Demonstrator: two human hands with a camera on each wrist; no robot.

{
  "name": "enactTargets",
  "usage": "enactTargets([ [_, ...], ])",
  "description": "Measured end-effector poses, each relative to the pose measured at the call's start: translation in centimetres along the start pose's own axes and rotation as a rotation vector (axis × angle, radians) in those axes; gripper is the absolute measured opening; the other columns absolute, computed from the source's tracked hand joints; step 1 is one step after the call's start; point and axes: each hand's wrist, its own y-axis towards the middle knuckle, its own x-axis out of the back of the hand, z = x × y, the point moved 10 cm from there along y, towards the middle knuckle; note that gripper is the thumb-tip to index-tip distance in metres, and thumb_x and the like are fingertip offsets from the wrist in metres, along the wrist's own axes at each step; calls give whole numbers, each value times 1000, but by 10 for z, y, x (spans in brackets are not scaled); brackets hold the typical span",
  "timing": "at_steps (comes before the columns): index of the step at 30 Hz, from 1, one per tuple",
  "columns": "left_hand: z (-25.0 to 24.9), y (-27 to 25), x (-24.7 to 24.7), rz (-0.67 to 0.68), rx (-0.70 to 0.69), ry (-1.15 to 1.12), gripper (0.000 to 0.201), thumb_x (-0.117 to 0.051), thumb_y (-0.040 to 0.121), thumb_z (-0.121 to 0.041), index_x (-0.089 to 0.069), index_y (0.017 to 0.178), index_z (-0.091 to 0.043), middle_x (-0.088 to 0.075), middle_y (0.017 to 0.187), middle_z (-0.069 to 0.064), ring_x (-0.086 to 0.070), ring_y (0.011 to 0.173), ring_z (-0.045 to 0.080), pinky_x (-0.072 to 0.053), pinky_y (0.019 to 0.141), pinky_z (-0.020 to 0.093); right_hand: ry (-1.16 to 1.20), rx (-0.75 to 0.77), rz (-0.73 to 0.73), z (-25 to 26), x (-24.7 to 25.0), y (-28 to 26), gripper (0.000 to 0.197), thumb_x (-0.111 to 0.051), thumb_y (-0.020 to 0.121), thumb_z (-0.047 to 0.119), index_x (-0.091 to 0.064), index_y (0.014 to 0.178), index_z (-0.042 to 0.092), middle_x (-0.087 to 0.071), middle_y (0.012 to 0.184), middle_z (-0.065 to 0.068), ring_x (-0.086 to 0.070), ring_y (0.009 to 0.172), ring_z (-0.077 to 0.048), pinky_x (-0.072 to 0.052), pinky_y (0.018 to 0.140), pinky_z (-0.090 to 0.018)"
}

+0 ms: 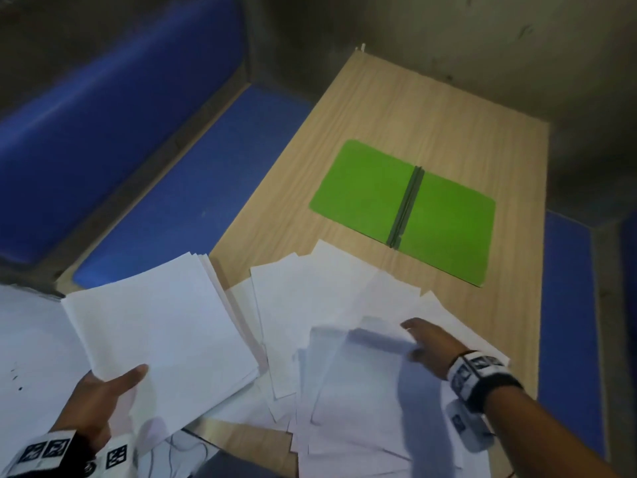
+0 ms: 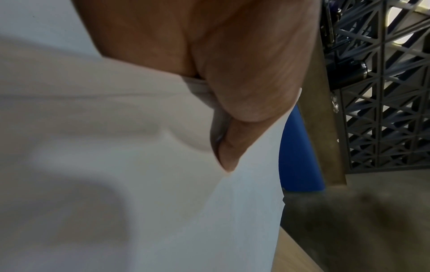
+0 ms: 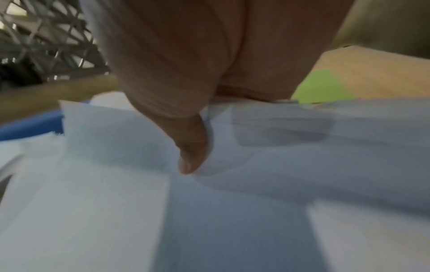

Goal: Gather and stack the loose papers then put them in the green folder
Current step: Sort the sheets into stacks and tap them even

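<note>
Head view: left hand (image 1: 100, 391) grips the gathered stack (image 1: 162, 326), right hand (image 1: 427, 343) pinches loose papers (image 1: 344, 391), nearer the open green folder (image 1: 403, 210) beyond.

Smooth white paper sheets (image 1: 331, 305), light wood-look desk (image 1: 431, 112) with fine grain lines, flat matt green folder (image 1: 365, 191), soft blue bench pads (image 1: 186, 174)

Light wooden table (image 1: 413, 108), blue padded bench (image 1: 179, 188) beside it, dim grey floor (image 1: 517, 46), dark lattice screen (image 2: 384, 110)
</note>
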Motion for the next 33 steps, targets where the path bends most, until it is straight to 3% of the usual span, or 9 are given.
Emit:
enactTargets([
  [5,-5,-5,-7,29,-22,0,38,-71,87,-4,-61,123,5,-67,113,27,-60,85,34,-47,72,36,-288,104,-59,35,-20,15,36,-55,81,20,-56,116,24,-46,132,4,-49,118,-23,-43,91,-35],
  [7,-4,-4,-5,15,-33,12,40,-71,87,-4,-61,125,4,-66,113,26,-60,88,34,-47,75,40,-333,99,-13,38,-28,18,39,-55,82,18,-52,120,24,-48,128,0,-53,114,-26,-39,91,-37],
  [12,2,4,0,-15,-28,35,47,-77,82,-11,-62,126,-1,-67,121,24,-62,110,42,-44,101,56,-352,95,81,43,-37,19,46,-51,84,16,-43,127,30,-60,127,-1,-55,114,-28,-35,96,-37],
  [16,-7,4,-8,12,-43,22,43,-73,85,-7,-61,126,0,-66,118,22,-61,110,43,-46,97,54,-396,109,69,49,-32,15,33,-46,86,16,-58,116,23,-60,124,-2,-55,116,-26,-38,95,-39],
  [18,-13,4,-12,31,-46,-9,40,-71,88,-5,-60,126,0,-66,117,21,-61,108,41,-48,87,49,-319,120,23,50,-19,6,25,-46,87,17,-59,107,21,-64,113,-6,-60,106,-28,-43,82,-34],
  [22,-21,12,-15,51,-43,-28,42,-72,87,-11,-61,127,-6,-66,123,19,-60,113,43,-48,89,56,-123,98,-86,34,25,-15,15,-53,84,16,-58,94,26,-66,93,-5,-64,88,-28,-45,66,-32],
  [27,-39,12,-28,102,-133,10,40,-73,87,-12,-62,125,-3,-68,120,21,-63,107,42,-51,86,54,399,53,-273,-10,89,-56,13,-73,77,5,-73,85,15,-76,85,0,-71,83,-17,-56,72,-37],
  [30,-57,2,-46,122,-243,43,45,-73,87,-11,-60,130,-4,-67,121,17,-62,112,40,-44,101,56,715,126,-355,-9,120,-98,22,-73,80,0,-72,97,14,-77,84,14,-71,80,-2,-54,69,-23],
  [33,-70,-10,-78,185,-297,-2,38,-71,88,-5,-61,124,-6,-66,121,16,-62,110,35,-45,100,48,940,194,-437,4,139,-134,22,-68,82,-2,-70,102,6,-77,92,3,-73,84,-10,-57,70,-22],
])
